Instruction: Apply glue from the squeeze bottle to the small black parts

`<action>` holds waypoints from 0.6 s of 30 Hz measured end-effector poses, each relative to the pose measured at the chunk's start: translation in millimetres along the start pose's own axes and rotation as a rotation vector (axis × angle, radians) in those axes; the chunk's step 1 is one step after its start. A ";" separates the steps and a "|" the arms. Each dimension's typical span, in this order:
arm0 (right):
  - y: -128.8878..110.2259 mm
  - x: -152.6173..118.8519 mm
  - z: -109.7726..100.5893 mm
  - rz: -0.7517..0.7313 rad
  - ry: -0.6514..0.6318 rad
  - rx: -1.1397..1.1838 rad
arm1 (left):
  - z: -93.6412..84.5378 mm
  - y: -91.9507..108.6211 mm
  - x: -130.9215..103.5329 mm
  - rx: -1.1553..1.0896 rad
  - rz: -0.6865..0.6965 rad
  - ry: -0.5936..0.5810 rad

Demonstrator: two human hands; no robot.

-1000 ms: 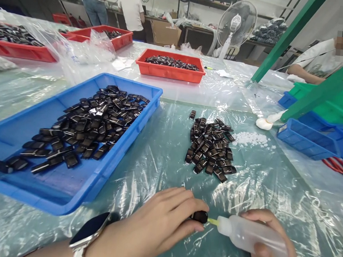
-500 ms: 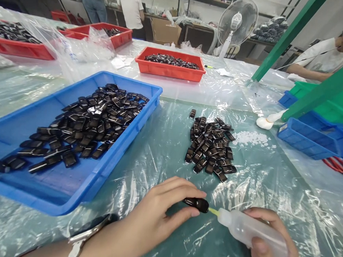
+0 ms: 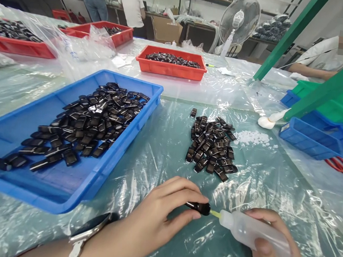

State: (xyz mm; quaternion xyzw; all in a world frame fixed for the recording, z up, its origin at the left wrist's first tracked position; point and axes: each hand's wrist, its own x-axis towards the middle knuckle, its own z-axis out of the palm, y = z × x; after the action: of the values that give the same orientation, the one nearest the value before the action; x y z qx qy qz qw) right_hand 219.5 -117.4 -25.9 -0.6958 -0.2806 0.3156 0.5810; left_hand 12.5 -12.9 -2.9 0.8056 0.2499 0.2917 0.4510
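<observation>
Between the thumb and fingers of my left hand (image 3: 166, 213) is a small glossy black plastic piece (image 3: 202, 208), partly covered by the fingers. My right hand (image 3: 278, 244) is wrapped around a translucent squeeze bottle (image 3: 258, 232), which lies tilted toward the left. Its thin yellow nozzle tip (image 3: 216, 214) meets the right end of the black piece. Beyond my hands, a pile of similar black pieces (image 3: 212, 146) rests on the plastic-covered table (image 3: 164, 144). Small white bits (image 3: 252, 138) are scattered to the right of that pile.
A large blue tray (image 3: 119, 164) of black pieces stands at left. Farther back is a red bin (image 3: 171, 68) with small parts. Blue bins (image 3: 310, 140), red-handled scissors (image 3: 339, 164) and a green post (image 3: 289, 43) are at right. A person (image 3: 317, 61) sits beyond the post.
Both hands have shifted very slightly right, with the black piece and the bottle still in them. The nozzle stays at the end of the piece.
</observation>
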 end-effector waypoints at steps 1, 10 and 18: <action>0.2 0.0 -0.3 0.008 0.001 0.000 | 0.0 0.5 0.3 0.002 0.003 0.003; 3.6 2.0 -3.0 0.001 -0.006 -0.013 | 0.4 0.0 -0.2 0.002 -0.005 -0.008; 4.5 2.5 -4.6 -0.018 -0.027 -0.055 | 2.0 -1.8 -0.6 0.016 0.013 0.001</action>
State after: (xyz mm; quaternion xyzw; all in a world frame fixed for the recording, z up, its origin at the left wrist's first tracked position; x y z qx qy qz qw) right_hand 224.7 -119.2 -30.1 -0.7047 -0.3032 0.3117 0.5606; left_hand 13.2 -13.6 -5.4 0.8107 0.2472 0.2930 0.4425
